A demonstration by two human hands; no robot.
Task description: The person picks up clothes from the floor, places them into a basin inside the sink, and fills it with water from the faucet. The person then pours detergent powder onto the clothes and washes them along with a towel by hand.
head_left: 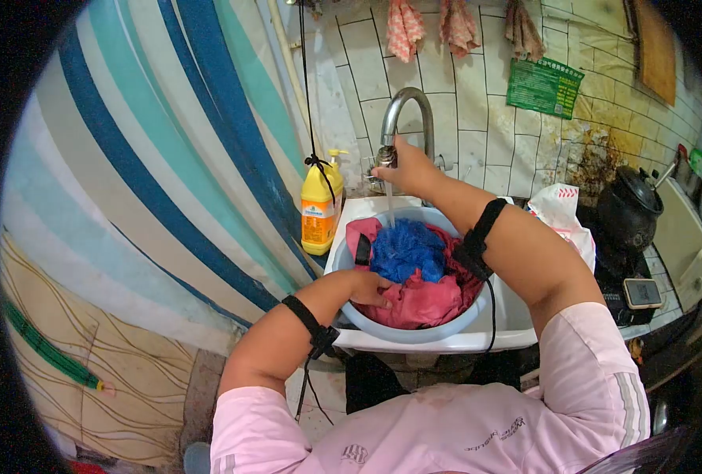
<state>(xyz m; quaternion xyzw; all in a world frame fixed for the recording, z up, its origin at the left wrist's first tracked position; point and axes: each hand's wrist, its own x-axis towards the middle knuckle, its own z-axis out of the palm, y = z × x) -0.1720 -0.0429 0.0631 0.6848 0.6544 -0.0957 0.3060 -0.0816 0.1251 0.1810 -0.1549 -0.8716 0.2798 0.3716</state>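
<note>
My right hand [408, 167] is closed around the end of the curved metal faucet [411, 95]. A stream of water [390, 207] falls from it into a light blue basin [418, 335] standing in the white sink. Inside the basin lie a bunched blue mesh cloth [409, 250] and reddish-pink wet cloth [419, 303]. My left hand [369, 287] rests at the basin's left side, its fingers apart on the pink cloth. A black patch shows on the cloth at the left.
A yellow pump bottle [320, 207] hangs by a black cord left of the sink [513, 340]. To the right are a white plastic bag [563, 217], a black pot [629, 207] and a phone [643, 293]. A striped curtain [169, 150] covers the left side. Cloths [459, 28] hang above.
</note>
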